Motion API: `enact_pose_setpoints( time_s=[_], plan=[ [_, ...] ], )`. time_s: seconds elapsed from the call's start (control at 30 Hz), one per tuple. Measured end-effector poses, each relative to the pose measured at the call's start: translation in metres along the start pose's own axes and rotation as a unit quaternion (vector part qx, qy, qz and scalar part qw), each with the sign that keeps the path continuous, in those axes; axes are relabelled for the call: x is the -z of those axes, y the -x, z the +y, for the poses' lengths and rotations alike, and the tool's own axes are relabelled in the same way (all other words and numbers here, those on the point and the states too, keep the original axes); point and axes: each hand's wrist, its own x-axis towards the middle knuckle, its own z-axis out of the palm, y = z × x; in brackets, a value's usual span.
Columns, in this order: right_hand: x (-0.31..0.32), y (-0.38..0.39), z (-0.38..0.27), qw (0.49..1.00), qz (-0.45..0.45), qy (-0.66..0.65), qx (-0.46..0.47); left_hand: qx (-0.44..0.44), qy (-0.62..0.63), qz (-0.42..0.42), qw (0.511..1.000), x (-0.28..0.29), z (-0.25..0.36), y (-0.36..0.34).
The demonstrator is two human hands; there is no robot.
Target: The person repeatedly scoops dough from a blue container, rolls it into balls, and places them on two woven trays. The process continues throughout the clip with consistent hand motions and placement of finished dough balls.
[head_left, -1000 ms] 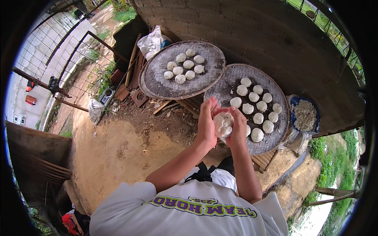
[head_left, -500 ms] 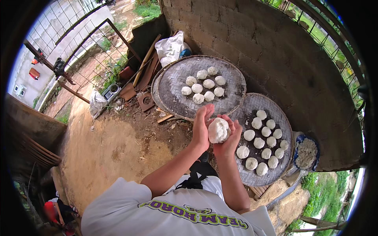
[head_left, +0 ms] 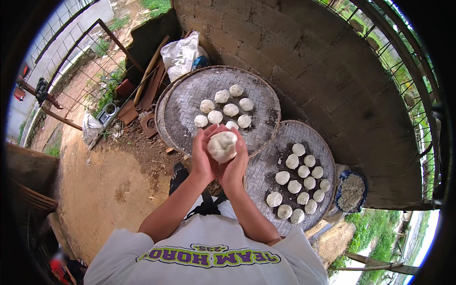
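Observation:
My left hand (head_left: 204, 159) and my right hand (head_left: 233, 166) are cupped together around a lumpy white ball (head_left: 222, 146), fingers curled against its sides. The pair is over the front of the upper round woven tray (head_left: 175, 114), which carries several white balls (head_left: 231, 110) and dark residue. Below and to the right lies another round woven tray (head_left: 261, 166), with several more such balls (head_left: 304, 172) on a dark patch. A blue container (head_left: 351, 192) of pale, crumbly material stands at that tray's right side.
A block wall (head_left: 294, 52) rises behind the trays. A white sack (head_left: 179, 54), planks (head_left: 147, 90) and debris lie at the back left beside a wire gate (head_left: 90, 57). A dirt floor (head_left: 99, 199) stretches leftward. A person in red (head_left: 66, 270) is at the lower left edge.
My cupped hands with the ball have moved left and up, from the lower tray's edge to over the upper tray. My view has shifted, so both trays sit lower in it.

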Motion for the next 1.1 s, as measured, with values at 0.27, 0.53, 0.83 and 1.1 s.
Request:
enact_pose_setpoints(
  time_s=[0.27,0.53,0.83,1.1],
  plan=[
    [-0.046,-0.090,0.049,0.987,0.121,-0.060,-0.093,0.170,-0.079,0.055,0.981,0.022,0.067,-0.122],
    [-0.116,-0.124,0.130,0.951,0.149,0.200,0.183,0.385,-0.126,-0.141,0.903,0.071,0.144,-0.211],
    [-0.145,-0.111,0.150,0.939,0.180,0.208,0.205,0.353,-0.126,-0.130,0.918,0.064,0.172,-0.195],
    [-0.138,-0.125,0.169,0.957,0.279,-0.080,-0.014,0.282,-0.179,0.082,0.939,0.090,0.164,-0.212]
  ],
)
